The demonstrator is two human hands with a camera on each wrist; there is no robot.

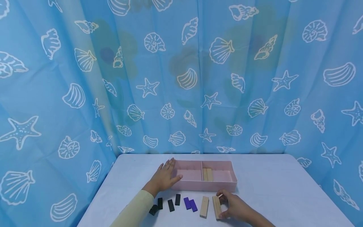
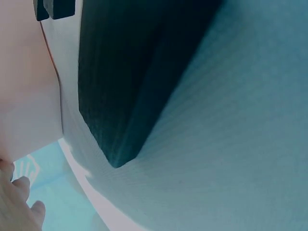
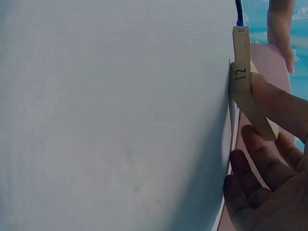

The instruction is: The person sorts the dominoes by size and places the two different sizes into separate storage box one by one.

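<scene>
My right hand (image 1: 233,206) pinches a long wooden block (image 1: 216,207) by its ends, thumb at the near end and fingertips at the far one. In the right wrist view that block (image 3: 244,91) shows a printed 12 on its end. A second wooden block (image 1: 204,207) lies just left of it. My left hand (image 1: 164,177) rests against the left end of a pink two-compartment box (image 1: 198,186), its thumb reaching over the front rim. Two light wooden blocks (image 1: 207,174) lie side by side in the right compartment, against the divider.
Two purple blocks (image 1: 190,204) lie in front of the box. Several black blocks (image 1: 171,205) are spread to their left, some close to the left sleeve (image 1: 136,209). A white-covered table (image 1: 263,179) bears everything, with a blue shell-print curtain (image 1: 181,78) behind it.
</scene>
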